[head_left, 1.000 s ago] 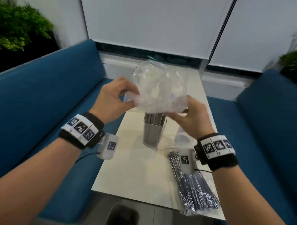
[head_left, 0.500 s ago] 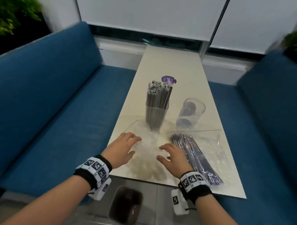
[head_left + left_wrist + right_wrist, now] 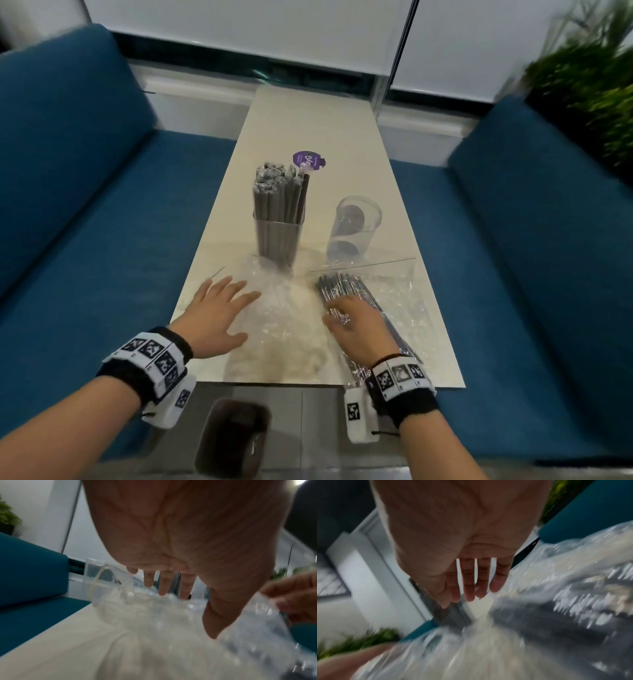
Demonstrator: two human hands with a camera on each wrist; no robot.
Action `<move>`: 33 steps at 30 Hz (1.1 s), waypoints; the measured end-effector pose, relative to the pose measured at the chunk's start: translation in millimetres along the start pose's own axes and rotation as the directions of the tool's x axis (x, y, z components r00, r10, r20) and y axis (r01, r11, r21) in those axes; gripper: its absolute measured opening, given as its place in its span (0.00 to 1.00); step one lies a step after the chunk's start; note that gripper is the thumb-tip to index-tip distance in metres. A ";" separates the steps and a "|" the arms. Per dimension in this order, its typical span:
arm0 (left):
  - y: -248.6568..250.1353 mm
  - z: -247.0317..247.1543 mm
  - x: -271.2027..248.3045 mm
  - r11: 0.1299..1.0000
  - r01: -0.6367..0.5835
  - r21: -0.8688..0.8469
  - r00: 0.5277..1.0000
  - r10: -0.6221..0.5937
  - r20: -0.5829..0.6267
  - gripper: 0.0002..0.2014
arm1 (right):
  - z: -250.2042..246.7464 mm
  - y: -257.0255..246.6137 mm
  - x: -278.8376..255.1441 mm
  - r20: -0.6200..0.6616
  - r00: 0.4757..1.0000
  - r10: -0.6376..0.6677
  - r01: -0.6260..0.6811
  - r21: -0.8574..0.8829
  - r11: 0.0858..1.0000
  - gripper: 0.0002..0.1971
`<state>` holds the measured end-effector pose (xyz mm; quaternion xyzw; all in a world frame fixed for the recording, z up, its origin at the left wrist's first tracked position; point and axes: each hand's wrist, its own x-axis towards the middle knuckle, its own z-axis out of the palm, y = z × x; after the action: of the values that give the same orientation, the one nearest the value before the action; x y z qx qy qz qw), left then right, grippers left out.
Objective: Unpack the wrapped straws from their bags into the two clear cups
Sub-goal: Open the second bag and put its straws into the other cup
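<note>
Cup (image 3: 279, 236) packed with upright wrapped straws (image 3: 278, 195)

We see the table (image 3: 342, 130) running from 6 o'clock toward 12 o'clock between two benches, one bench (image 3: 85, 205) at 9 o'clock and the other bench (image 3: 534, 240) at 3 o'clock. At table centre stands the full cup (image 3: 278, 241), packed with upright straws (image 3: 277, 195). The empty cup (image 3: 354, 228) stands just beside it at 3 o'clock. A round sticker (image 3: 309, 160) lies on the table behind the full cup, toward 12 o'clock. Before the full cup, toward 6 o'clock, the emptied bag (image 3: 284, 308) lies flat. The filled bag (image 3: 387, 308) lies at its 3 o'clock side, before the empty cup. The left hand (image 3: 219, 315) rests on the emptied bag's 9 o'clock edge; the right hand (image 3: 356, 329) lies on the filled bag.
</note>
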<state>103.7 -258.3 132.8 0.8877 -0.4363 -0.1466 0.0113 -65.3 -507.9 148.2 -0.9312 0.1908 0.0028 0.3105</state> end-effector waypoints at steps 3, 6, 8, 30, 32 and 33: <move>14.3 -14.8 -18.0 0.976 -0.064 -0.209 0.988 0.032 -0.152 0.35 | -42.8 45.8 -9.1 -0.185 0.970 0.156 -0.156 0.015 0.988 0.14; 42.8 -23.7 -30.2 0.953 -0.170 -0.251 0.904 0.049 -0.425 0.23 | -57.7 82.8 -1.7 -0.252 0.909 0.333 -0.344 -0.003 0.939 0.23; 72.9 -25.5 -31.2 0.922 -0.266 -0.282 0.813 0.058 -0.579 0.14 | -52.6 94.8 4.4 -0.125 0.909 0.397 -0.398 0.016 0.917 0.46; 238.9 -42.5 83.0 0.303 -0.050 -0.952 0.873 -0.449 -0.189 0.14 | -109.2 159.6 -75.9 0.019 0.999 -0.048 0.042 0.260 0.965 0.34; 239.0 -57.2 80.2 0.405 -0.075 -0.911 0.885 -0.394 -0.248 0.10 | -136.6 162.8 -81.9 -0.186 0.982 -0.014 0.043 0.152 0.987 0.27; 238.5 -64.0 80.1 0.466 -0.082 -0.881 0.888 -0.368 -0.277 0.12 | -151.3 159.1 -84.9 -0.368 0.930 -0.020 0.062 0.102 0.993 0.23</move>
<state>-16.9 -475.1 209.2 0.7988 -0.2070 -0.1485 0.5449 -218.0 -682.4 189.1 -0.9003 0.2259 -0.1880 0.3210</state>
